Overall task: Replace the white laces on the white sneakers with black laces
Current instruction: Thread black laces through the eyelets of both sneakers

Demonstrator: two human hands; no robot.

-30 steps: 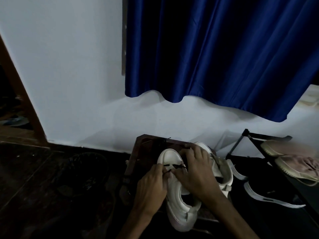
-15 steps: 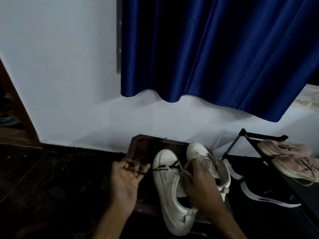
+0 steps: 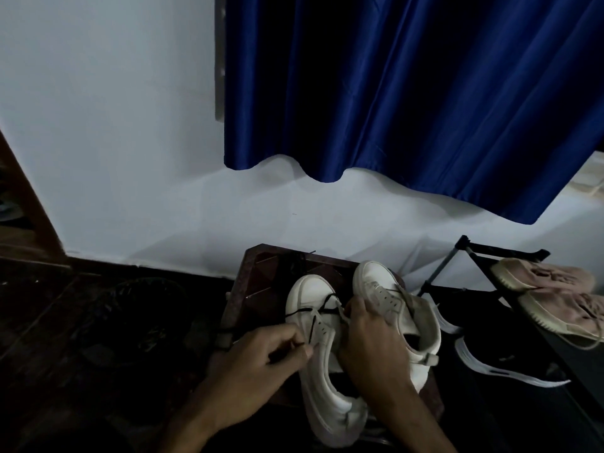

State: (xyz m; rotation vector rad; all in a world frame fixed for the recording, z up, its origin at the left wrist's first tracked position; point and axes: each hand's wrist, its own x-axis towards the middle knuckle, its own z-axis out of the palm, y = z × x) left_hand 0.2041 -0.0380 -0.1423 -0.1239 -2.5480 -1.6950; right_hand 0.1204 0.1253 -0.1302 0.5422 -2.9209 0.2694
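Two white sneakers stand side by side on a small dark wooden stool [image 3: 258,289]. The left sneaker [image 3: 322,380] has a black lace [image 3: 313,310] crossing its lowest eyelets near the toe. My left hand [image 3: 261,364] pinches one end of that black lace beside the sneaker's left eyelet row. My right hand [image 3: 369,341] lies between the two shoes, its fingers curled on the left sneaker's right eyelet flap. The right sneaker [image 3: 389,299] shows bare eyelets, partly hidden behind my right hand.
A blue curtain [image 3: 408,93] hangs over the white wall behind the stool. At the right, a black metal shoe rack [image 3: 464,253] holds pink sneakers [image 3: 555,289], with a black shoe with a white sole [image 3: 496,367] below. The dark floor stretches to the left.
My left hand, which was pulling the lace out to the left, has come back to the sneaker's eyelets. My right hand has stayed on the shoe.
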